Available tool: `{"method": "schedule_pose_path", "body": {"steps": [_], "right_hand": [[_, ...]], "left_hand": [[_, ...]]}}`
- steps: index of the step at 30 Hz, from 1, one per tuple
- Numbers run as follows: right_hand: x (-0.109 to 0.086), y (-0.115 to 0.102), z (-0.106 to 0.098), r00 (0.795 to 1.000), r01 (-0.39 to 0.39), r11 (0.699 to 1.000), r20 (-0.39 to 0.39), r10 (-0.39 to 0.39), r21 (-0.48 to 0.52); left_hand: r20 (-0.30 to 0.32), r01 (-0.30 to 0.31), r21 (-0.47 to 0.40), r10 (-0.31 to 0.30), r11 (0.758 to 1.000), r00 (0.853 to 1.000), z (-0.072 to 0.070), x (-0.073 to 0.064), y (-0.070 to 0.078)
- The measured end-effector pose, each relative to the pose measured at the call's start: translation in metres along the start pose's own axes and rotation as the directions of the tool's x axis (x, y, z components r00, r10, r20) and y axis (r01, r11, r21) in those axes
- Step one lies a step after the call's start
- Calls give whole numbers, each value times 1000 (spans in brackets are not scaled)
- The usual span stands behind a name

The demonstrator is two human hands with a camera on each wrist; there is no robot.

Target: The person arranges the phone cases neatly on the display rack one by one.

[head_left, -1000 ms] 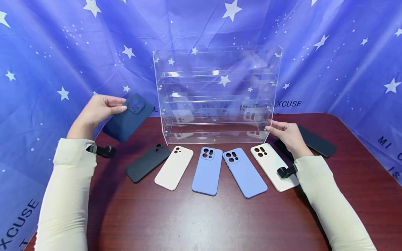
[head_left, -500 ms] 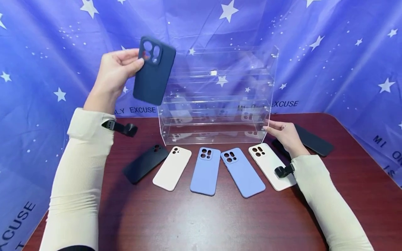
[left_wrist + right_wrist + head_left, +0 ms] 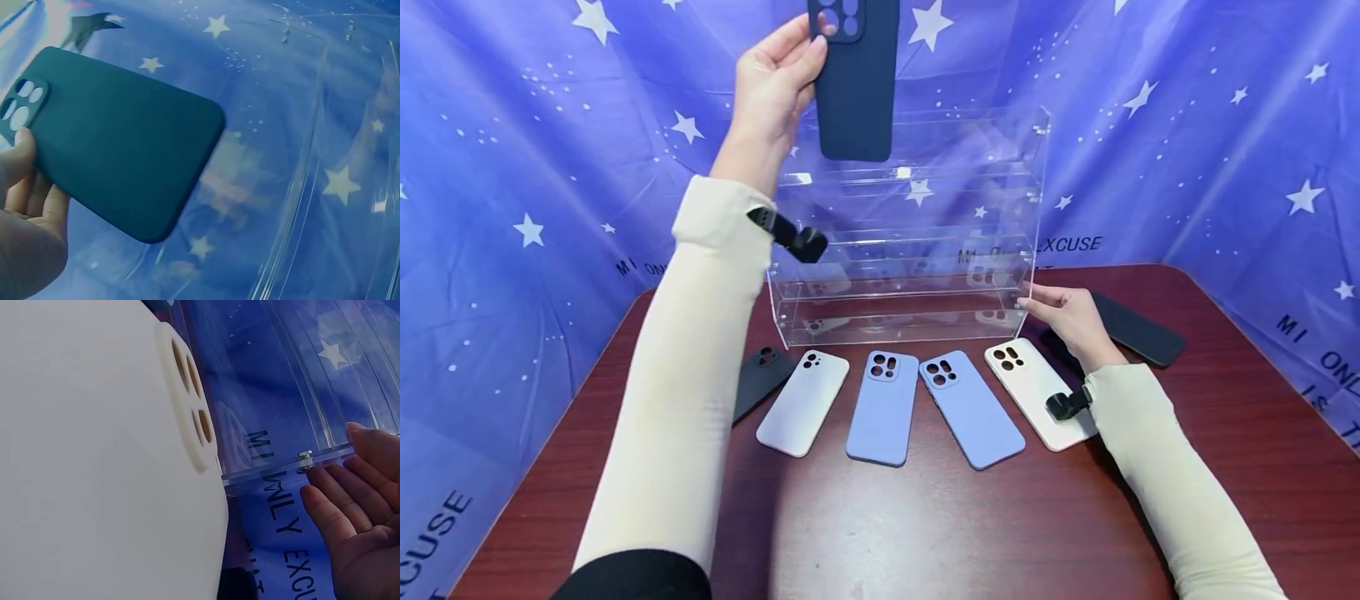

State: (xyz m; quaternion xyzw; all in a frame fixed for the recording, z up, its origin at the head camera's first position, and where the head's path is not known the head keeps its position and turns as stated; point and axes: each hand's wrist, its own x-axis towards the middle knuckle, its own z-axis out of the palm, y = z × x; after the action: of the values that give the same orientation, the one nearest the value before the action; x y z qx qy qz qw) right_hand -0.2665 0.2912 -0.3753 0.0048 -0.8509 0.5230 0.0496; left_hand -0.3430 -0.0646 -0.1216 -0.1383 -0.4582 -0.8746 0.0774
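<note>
My left hand (image 3: pixel 771 96) pinches a dark blue-green phone case (image 3: pixel 856 104) beside its camera cutouts. The case hangs nearly upright in front of the upper part of a clear acrylic display rack (image 3: pixel 898 293), its top cut off by the head view's edge. In the left wrist view, the phone case (image 3: pixel 128 140) is apart from the rack's side panel. At the rack's lower right side, my right hand (image 3: pixel 1067 321) holds the side panel's edge between thumb and fingers. The right wrist view shows this hand (image 3: pixel 369 506) at a metal fastener on the panel.
Before the rack lie a black phone case (image 3: pixel 760 382), a white one (image 3: pixel 803 404), two light-blue cases (image 3: pixel 883 412) and another white case (image 3: pixel 1041 400). Behind my right hand lies a dark case (image 3: pixel 1138 329). A starry blue curtain (image 3: pixel 1210 150) hangs behind the table (image 3: pixel 1210 467).
My left hand has risen and moved right with the dark phone case, which has turned from tilted to nearly upright. My right hand has stayed at the rack's side.
</note>
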Motion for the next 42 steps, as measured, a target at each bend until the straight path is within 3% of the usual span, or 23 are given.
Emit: {"method": "schedule_pose_path", "body": {"steps": [8,17,21,24,28,34,37,39,42], "right_hand": [[-6,-3,1,999,-35,999,35,36,-38],[-12,-8,9,995,-51,998,81,53,-26],[-12,-9,11,996,-50,998,79,52,-28],[-12,-10,14,995,-57,998,81,59,-26],[-12,-10,17,993,-69,997,93,70,-20],[-12,-11,15,989,-77,997,131,74,24],[-13,-13,14,988,-76,996,140,70,36],[-14,-14,13,988,-76,996,136,70,37],[-15,-13,13,989,-76,996,132,70,40]], "left_hand": [[-54,-92,-132,86,987,995,33,24,-27],[-132,-116,-116,100,986,986,53,37,-45],[-122,-135,-96,122,986,985,59,37,-57],[-92,-183,-70,176,981,980,61,34,-66],[-85,-182,-12,180,983,980,60,30,-73],[-131,-73,64,81,995,988,60,26,-75],[-139,-42,155,64,987,988,62,28,-77],[-137,-19,265,57,964,989,64,29,-78],[-146,22,470,53,883,988,67,29,-80]]}}
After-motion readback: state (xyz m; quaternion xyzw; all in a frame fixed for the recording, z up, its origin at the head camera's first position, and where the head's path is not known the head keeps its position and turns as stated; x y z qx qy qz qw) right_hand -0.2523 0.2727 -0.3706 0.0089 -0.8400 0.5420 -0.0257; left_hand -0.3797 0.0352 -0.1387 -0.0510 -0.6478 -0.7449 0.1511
